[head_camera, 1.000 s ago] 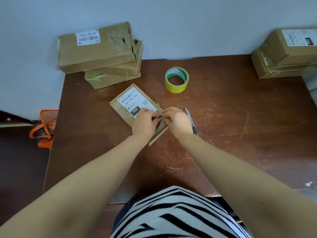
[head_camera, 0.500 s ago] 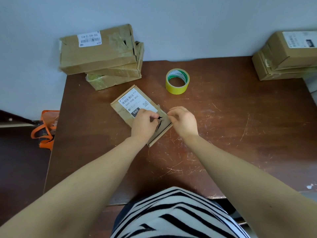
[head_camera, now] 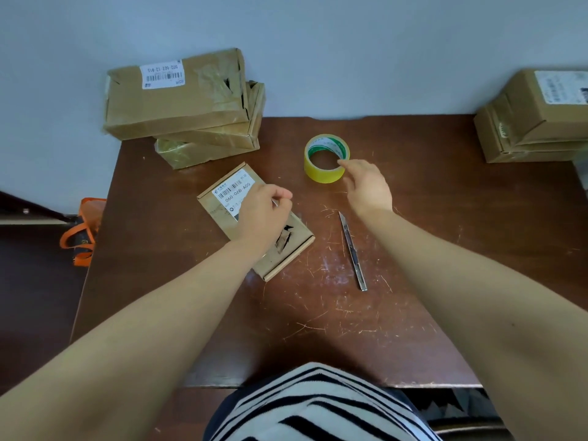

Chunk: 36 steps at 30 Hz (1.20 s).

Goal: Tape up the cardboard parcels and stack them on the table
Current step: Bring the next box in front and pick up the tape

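Cardboard parcel [head_camera: 229, 193] lies under the fisted left hand [head_camera: 262, 215]; relaxed right hand [head_camera: 366, 186] touches the tape roll [head_camera: 319, 176].

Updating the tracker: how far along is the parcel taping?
Done: three brown cardboard parcels, glossy with tape, stacked back left. In hand: left hand, fingers curled, over a small flat labelled cardboard parcel with a dark tear; right hand reaches the yellow tape roll. Left: tape and stack that parcel. Cardboard boxes far right: taped or not, cannot tell.

Flat parcel [head_camera: 280, 253], seemingly torn; yellow tape roll [head_camera: 322, 175] beyond.
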Available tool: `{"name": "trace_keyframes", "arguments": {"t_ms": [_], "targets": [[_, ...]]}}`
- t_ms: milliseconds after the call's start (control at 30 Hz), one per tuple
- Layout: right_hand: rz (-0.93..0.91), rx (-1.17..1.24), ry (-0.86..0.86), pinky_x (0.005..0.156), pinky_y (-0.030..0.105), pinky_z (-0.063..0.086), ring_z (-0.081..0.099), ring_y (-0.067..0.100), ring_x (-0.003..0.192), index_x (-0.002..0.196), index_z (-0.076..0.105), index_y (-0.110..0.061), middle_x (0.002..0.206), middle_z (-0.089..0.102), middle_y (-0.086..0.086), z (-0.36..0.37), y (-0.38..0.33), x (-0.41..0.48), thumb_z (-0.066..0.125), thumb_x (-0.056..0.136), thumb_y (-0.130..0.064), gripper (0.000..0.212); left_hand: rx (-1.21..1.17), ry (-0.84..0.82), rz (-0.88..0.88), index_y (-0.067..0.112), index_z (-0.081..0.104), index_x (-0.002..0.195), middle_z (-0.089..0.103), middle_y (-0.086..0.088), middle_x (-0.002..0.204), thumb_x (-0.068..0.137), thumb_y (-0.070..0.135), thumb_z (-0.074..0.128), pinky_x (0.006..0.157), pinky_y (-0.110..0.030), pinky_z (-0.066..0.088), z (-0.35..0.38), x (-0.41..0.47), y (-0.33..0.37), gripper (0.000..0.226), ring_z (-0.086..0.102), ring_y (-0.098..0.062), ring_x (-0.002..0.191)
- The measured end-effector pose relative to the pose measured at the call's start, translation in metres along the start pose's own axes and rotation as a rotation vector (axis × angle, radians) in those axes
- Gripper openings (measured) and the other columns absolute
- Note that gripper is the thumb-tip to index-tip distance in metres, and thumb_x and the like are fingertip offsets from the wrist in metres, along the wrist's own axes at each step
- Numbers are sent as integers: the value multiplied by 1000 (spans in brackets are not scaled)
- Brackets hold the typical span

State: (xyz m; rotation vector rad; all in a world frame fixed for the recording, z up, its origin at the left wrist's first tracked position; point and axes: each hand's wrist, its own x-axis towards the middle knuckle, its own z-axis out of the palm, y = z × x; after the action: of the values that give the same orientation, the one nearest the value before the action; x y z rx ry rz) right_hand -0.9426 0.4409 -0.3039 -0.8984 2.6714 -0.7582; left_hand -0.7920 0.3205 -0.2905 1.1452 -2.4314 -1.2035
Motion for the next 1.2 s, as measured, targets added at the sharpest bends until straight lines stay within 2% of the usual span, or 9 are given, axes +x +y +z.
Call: {"name": "trace_keyframes", "arguments": {"t_ms": [167,300,400,533,600,733,833,967,1200], "targets": [[-257,-396,-187,118,33,2,23,22,142,142,39,-14,147,40,6,5,4,34,52,90,2,56,-80,38,-32,30,61,82,56,3,98,86,11,56,74,-22,42,6,7,18,21,49,-2,67],[-254,-569,-201,118,36,-1,35,23,134,125,59,-24,127,57,6,9,1,47,55,87,-1,45,-133,53,-107,30,61,85,59,-1,98,87,11,55,77,-25,45,8,11,26,21,48,-3,66],[-234,-389,-90,116,33,9,47,25,120,120,63,-23,117,63,5,3,0,48,49,94,-6,34,-204,77,-158,22,65,102,58,5,93,88,8,53,81,-24,45,7,13,29,23,49,-5,72],[-76,216,-10,97,34,38,54,28,112,119,64,-12,118,63,10,-10,-5,20,53,96,-13,26,-364,86,-202,15,57,126,51,9,85,90,7,52,82,-21,44,1,16,37,37,52,-11,83],[-20,439,-11,98,34,43,56,25,108,117,64,-8,116,63,10,-16,-7,-1,56,94,-10,25,-364,73,-139,16,50,133,50,5,99,88,5,53,82,-19,43,-4,17,45,47,49,-8,87],[2,502,12,90,18,43,59,19,99,116,64,-8,113,62,10,-23,-5,-34,58,92,-8,24,-216,12,74,17,38,144,34,3,122,86,6,56,93,-21,36,-11,17,59,62,40,-9,114],[8,495,53,83,5,39,58,14,94,114,65,-8,112,61,11,-29,-5,-50,59,92,-8,23,-184,-55,179,14,54,133,39,4,119,85,7,60,97,-22,37,-11,13,64,49,43,-12,118],[28,479,76,91,21,42,59,19,100,115,65,-7,112,62,13,-41,-9,-65,60,92,-9,24,-217,-34,276,15,68,117,50,8,109,84,14,69,83,-7,37,-8,0,67,32,51,-6,100],[102,570,37,85,25,46,57,15,91,108,67,-6,102,65,8,-64,-13,-86,58,91,-5,19,-260,10,403,7,75,93,64,-1,97,83,11,71,82,-22,47,-6,-10,81,12,59,-13,92]]}}
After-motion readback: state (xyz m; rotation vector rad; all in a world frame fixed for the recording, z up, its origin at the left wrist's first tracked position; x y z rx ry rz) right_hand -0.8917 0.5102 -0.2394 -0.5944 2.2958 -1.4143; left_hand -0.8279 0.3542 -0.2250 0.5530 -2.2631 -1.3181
